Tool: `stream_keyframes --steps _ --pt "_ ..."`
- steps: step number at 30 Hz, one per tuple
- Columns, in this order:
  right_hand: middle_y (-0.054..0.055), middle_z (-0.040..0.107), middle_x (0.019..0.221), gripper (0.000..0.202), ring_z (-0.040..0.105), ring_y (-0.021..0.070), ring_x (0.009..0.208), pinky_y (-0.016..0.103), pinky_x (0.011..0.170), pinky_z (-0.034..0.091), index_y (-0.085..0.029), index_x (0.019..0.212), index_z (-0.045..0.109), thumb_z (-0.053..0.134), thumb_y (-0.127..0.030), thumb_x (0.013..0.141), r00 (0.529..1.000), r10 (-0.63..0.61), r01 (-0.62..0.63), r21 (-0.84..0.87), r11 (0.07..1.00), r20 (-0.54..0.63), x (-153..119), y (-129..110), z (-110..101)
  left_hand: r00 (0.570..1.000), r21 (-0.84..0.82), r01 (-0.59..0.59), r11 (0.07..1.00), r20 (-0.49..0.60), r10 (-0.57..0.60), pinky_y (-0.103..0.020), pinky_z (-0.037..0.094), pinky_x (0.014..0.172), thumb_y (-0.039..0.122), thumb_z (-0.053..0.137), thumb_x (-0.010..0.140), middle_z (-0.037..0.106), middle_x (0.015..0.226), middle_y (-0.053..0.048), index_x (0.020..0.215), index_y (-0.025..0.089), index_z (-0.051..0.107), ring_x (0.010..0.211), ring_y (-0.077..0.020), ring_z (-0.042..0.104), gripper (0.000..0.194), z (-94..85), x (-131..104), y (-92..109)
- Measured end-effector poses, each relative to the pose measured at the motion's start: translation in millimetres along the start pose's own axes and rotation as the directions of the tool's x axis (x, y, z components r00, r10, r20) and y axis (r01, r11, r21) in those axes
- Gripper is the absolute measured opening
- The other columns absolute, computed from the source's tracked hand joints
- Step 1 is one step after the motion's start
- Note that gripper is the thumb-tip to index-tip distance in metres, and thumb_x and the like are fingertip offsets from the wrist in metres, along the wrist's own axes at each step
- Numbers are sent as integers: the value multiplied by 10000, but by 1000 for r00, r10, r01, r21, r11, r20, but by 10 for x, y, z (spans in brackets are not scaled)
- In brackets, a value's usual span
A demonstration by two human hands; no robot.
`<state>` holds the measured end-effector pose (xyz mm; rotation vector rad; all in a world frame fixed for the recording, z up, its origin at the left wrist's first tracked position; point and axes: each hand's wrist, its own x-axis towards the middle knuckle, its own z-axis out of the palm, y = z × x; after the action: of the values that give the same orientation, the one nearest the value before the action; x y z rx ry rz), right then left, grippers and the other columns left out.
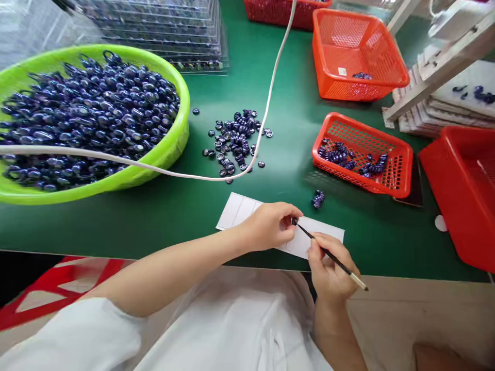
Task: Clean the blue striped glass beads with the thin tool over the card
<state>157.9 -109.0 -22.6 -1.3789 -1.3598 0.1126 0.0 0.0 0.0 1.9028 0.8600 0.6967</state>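
Between the thumb and fingertips of my left hand point(270, 225) is a small dark bead point(294, 221). My right hand point(333, 263) grips a thin black brush point(336, 260) with a pale end, and its tip touches the bead. Under both hands lies a white paper strip point(320, 226) with ruled lines. A loose pile of shiny dark beads point(237, 136) sits beyond the strip, and a small cluster of beads point(318, 199) rests just past its right part.
A green basin point(181, 129) heaped with dark pieces stands at left, near stacked clear trays point(162, 31). Red baskets point(406, 170) and a red bin point(460, 206) are at right. A white cable point(270, 93) crosses above the green table point(154, 211). White pads point(436, 113) are stacked at far right.
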Motion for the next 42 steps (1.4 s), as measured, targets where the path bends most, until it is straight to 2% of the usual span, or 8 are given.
stream_keyframes --steps 10,19,25,31,39,42 --pt "37 758 958 349 743 194 786 303 553 609 -237 1026 686 715 -4 769 994 113 -114 92 989 15 -7 -22 -12 1000 15 3 1000 22 -3 -242 546 679 117 587 753 731 847 -39 1006 129 713 707 -137 666 282 -19 -3 25" --pt "34 760 927 275 744 185 763 295 557 606 -242 1012 675 716 -72 800 997 77 -77 2 997 -4 10 -48 22 999 69 -41 997 32 39 -231 532 665 89 593 731 722 817 -25 1011 140 710 700 -134 660 307 1 4 6" --pt "36 763 927 276 741 179 764 284 567 604 -233 1013 678 717 -63 799 998 61 -61 -13 998 -4 15 -55 19 998 88 -53 995 34 51 -228 531 666 88 593 732 722 816 -22 1012 141 709 699 -133 659 307 -1 0 16" --pt "37 755 900 172 711 157 667 268 510 573 -222 971 685 719 -137 826 987 156 -158 -37 987 -41 -7 -40 27 999 89 -38 995 41 35 -225 528 659 87 595 731 722 812 -22 1014 142 710 692 -132 656 311 1 -3 23" --pt "33 763 900 166 699 140 630 263 534 574 -221 960 694 728 -140 820 991 129 -133 -93 987 -47 -11 -45 20 999 79 -31 996 38 28 -228 536 668 78 601 713 729 824 -29 1003 136 718 690 -135 659 318 27 -12 12" --pt "39 761 911 163 705 147 650 287 585 593 -210 943 705 739 -125 807 985 162 -164 -20 986 -55 -22 -27 -6 1000 75 -30 997 12 29 -224 545 665 72 602 710 734 841 -35 1011 130 716 689 -135 664 327 56 -24 17"
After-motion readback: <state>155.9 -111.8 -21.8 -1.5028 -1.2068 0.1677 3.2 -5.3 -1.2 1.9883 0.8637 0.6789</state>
